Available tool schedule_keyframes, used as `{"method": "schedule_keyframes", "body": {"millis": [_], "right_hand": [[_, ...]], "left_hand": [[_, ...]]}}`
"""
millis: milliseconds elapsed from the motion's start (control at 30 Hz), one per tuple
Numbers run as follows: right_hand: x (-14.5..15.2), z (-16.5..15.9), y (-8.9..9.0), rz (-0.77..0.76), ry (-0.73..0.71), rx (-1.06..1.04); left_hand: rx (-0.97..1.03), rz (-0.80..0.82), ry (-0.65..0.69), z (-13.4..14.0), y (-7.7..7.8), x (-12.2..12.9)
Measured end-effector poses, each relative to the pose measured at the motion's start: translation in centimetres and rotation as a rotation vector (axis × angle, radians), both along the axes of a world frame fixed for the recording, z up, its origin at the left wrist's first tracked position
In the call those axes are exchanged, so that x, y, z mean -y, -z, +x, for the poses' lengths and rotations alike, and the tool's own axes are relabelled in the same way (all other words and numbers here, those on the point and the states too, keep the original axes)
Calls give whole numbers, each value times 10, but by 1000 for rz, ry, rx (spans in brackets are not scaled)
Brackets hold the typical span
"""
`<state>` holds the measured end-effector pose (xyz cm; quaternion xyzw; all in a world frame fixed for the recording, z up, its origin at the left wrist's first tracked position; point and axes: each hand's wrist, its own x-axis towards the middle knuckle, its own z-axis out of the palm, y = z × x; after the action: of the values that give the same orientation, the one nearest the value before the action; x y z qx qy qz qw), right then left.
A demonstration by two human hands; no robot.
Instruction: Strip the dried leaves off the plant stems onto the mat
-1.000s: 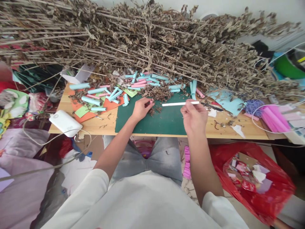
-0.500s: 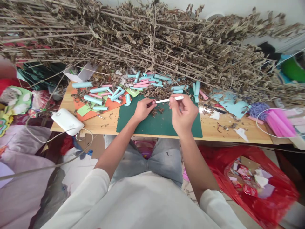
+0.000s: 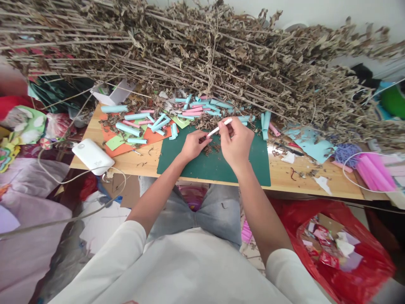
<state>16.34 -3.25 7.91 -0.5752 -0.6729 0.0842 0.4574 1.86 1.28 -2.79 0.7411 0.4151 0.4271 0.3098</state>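
Observation:
Over the green cutting mat [image 3: 247, 164] my two hands meet. My right hand [image 3: 236, 141] pinches a thin white stick [image 3: 219, 127], which slants down to the left. My left hand [image 3: 193, 143] holds a small pink paper piece at the stick's lower end; the piece itself is mostly hidden by my fingers. Dry leaf crumbs [image 3: 210, 147] lie on the mat under my hands. Just beyond them lie several rolled blue and pink paper tubes [image 3: 196, 109].
A big bundle of dry leafy branches [image 3: 202, 59] covers the back of the wooden table [image 3: 297, 177]. A white power bank [image 3: 93, 156] with a cable sits at left on the table. Pink paper rolls [image 3: 375, 173] lie at right. A red bag [image 3: 344, 249] of scraps stands on the floor.
My right hand brought the white stick leftward from the mat's right side to my left hand. The stick's tip now meets the piece in my left fingers. The view shifted slightly.

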Motion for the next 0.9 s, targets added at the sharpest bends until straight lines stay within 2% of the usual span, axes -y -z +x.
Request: {"method": "schedule_keyframes", "body": {"millis": [367,600,833,900], "right_hand": [[-14,3,4,-27,7,26],[-10,1,2,-70,-86,115],[-20,1,29,-191,-129,158],[-21,1,31,-190,-133,147]], "left_hand": [[-20,-20,-14,0,-3,1],[-5,-14,-2,0,0,0],[-56,-18,11,-1,0,0],[-69,-21,5,-1,0,1]]}}
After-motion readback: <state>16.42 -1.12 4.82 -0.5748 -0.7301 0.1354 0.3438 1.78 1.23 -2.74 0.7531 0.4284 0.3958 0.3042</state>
